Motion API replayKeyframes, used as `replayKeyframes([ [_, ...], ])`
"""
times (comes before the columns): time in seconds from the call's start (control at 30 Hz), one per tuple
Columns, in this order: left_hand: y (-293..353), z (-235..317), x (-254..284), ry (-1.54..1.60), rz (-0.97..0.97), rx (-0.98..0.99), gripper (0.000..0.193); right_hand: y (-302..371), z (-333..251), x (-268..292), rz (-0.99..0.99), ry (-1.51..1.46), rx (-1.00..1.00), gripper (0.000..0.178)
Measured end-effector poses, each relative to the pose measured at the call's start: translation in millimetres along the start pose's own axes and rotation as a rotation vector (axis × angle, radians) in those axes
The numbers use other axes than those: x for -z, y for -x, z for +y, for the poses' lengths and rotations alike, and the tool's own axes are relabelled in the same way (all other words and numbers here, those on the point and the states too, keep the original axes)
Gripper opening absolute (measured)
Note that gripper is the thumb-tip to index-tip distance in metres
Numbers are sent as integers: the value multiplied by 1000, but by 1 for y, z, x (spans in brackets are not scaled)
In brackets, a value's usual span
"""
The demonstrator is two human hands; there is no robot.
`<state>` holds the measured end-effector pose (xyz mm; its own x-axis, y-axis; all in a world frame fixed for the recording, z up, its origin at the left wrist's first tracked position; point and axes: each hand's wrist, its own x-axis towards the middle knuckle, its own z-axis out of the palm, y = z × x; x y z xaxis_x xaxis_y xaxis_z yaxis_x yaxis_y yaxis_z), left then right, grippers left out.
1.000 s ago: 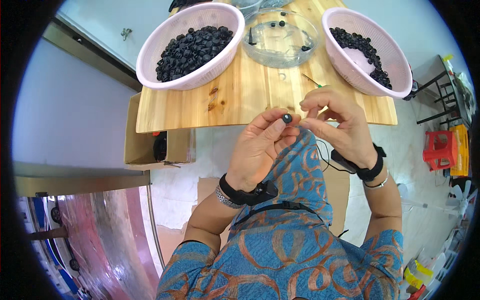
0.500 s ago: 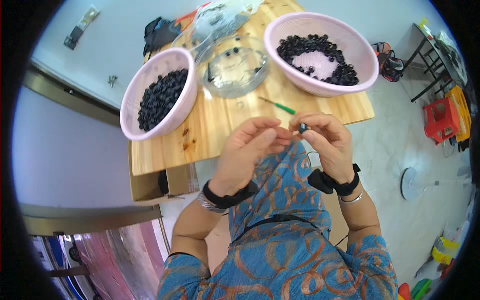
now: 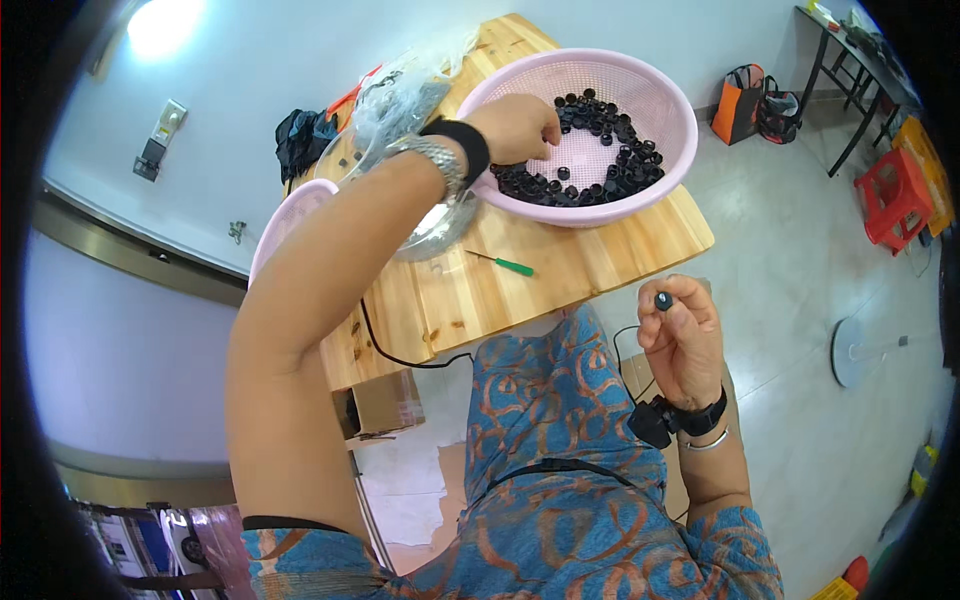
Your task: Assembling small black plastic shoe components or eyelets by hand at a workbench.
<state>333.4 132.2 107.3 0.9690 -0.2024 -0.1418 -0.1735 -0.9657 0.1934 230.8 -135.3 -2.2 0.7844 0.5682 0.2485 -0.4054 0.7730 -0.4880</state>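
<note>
My left hand (image 3: 512, 128) reaches across the wooden table and hangs over the left part of a pink mesh basket (image 3: 640, 208). Its fingers are curled together, and whatever they may grip is hidden. Small round black caps (image 3: 632, 172) lie in that basket, mostly along its right and near sides. In front of the table's right side, my right hand (image 3: 690, 335) pinches one small black cap (image 3: 663, 300) between thumb and fingers. A thin screwdriver with a green handle (image 3: 513, 267) lies on the table, apart from both hands.
My left arm largely covers a second pink basket (image 3: 290, 220) and part of a clear plastic dish (image 3: 437, 238). Clear plastic bags (image 3: 395, 105) and a black bag (image 3: 303, 140) lie at the far left. A black cable (image 3: 385, 350) hangs over the table's near edge.
My left hand has left my right hand and moved forward to the right-hand basket. My right hand has shifted right and slightly down, still holding a black cap. The view has shifted too.
</note>
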Motion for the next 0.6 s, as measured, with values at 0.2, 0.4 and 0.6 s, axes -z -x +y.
replayKeyframes([
  [0.2, -38, 4, -32, -130, -147, 41, 28, -1, -7, 12, 322, -64, -24, 21],
  [0.4, -40, -4, -38, -193, -137, 57, 22, -10, -12, 14, 262, -48, -14, 20],
  [0.6, -26, -3, -21, -40, 48, 75, 22, -7, -12, 15, 100, -15, 1, 22],
])
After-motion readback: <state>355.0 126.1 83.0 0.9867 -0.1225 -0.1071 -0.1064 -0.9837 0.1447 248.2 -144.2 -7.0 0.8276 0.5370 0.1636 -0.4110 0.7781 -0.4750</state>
